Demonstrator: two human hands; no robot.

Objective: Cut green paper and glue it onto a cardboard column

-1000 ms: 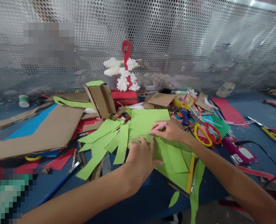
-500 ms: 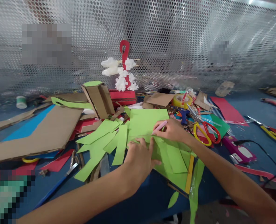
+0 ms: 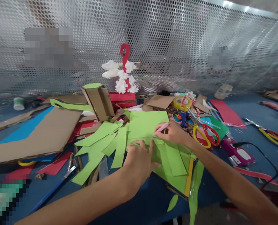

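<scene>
At our far left we see a small white tub (image 3: pixel 18 104), then a large brown cardboard piece (image 3: pixel 56 131) lying flat, with a blue-handled tool (image 3: pixel 52 190) slanting below it. Green strips (image 3: pixel 94 160) fan out next, an upright cardboard form (image 3: pixel 94 101) behind them. In the middle we rest our left hand (image 3: pixel 137 162), fingers spread, on the green paper sheet (image 3: pixel 148 122) before us. Just beyond, our right hand (image 3: pixel 173 132) pinches a pink pen (image 3: pixel 162 127); we cannot tell whether its tip touches the sheet. Farther right lie red-and-yellow scissors (image 3: pixel 202 139), then a purple device (image 3: pixel 239 153).
</scene>
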